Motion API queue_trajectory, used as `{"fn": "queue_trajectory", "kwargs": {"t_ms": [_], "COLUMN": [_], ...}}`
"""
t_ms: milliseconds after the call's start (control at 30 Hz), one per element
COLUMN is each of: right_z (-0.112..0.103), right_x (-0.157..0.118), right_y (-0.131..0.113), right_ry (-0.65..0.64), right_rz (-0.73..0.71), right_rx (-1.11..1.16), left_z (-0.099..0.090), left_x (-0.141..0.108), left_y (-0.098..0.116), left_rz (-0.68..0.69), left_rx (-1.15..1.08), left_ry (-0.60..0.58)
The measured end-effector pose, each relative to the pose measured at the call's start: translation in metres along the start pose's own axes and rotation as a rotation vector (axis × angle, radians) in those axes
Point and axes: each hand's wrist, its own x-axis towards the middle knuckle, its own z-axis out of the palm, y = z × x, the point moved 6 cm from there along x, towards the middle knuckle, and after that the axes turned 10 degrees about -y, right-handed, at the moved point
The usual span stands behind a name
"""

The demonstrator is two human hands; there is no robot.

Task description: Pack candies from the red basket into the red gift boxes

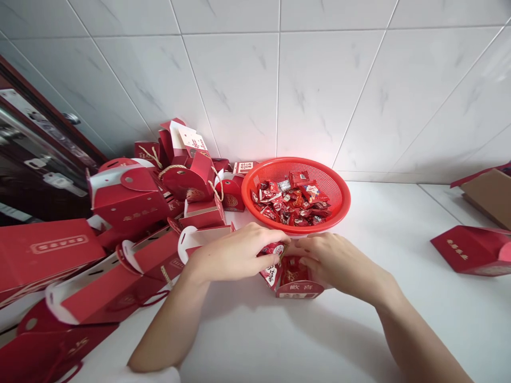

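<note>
An open red candy box (299, 290) with gold lettering stands in front of me, some red-wrapped sweets (293, 270) inside it. My left hand (239, 254) is closed around a wrapped candy (278, 249) at the box's left side, fingers over that edge. My right hand (341, 266) curls over the right side of the box, its fingertips at the opening; the box wall under it is mostly hidden. Just behind both hands sits a red plastic basket (339, 178) holding many small wrapped sweets (295, 199).
Red paper boxes (131, 202), several with open tops and rope handles, crowd the left side. At the right lie a closed red box (473, 250) and a brown-lined open carton (489, 194). A tiled wall (319, 96) rises behind the white tabletop (255, 340).
</note>
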Motion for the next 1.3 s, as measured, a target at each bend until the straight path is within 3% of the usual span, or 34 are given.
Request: {"fn": "queue_trajectory", "kwargs": {"t_ms": [100,200,300,467,600,800,933,1000,1167,1300], "right_z": [-0.008,-0.011,-0.014,-0.025,-0.034,-0.008,0.006,-0.002,-0.041,-0.052], "right_x": [-0.005,-0.007,-0.003,-0.002,-0.016,-0.011,0.005,0.004,-0.02,-0.028], "right_y": [-0.002,-0.002,0.002,0.011,0.01,-0.008,-0.013,-0.009,0.009,0.006], "right_ry": [0.028,0.013,0.07,0.213,0.191,0.069,-0.006,0.018,0.254,0.32], "right_rz": [-0.076,-0.105,-0.109,-0.129,-0.106,-0.052,-0.055,-0.066,-0.046,-0.139], "right_rx": [0.193,0.407,0.58,0.787,0.557,0.096,0.042,0.124,0.284,0.423], "left_z": [-0.004,-0.011,-0.012,-0.011,-0.016,-0.017,-0.016,-0.017,-0.014,-0.004], "left_x": [-0.001,-0.003,-0.001,0.001,-0.005,-0.005,-0.002,-0.002,0.001,0.007], "left_y": [-0.002,-0.004,-0.002,0.001,-0.002,-0.005,-0.002,-0.001,-0.002,0.003], "left_rz": [-0.04,-0.066,0.012,0.119,0.108,0.072,0.116,0.148,0.117,0.119], "left_rx": [-0.087,-0.236,-0.347,-0.444,-0.41,-0.387,-0.411,-0.416,-0.462,-0.514], "left_ry": [0.107,0.359,0.553,0.634,0.687,0.664,0.595,0.572,0.469,0.37]}}
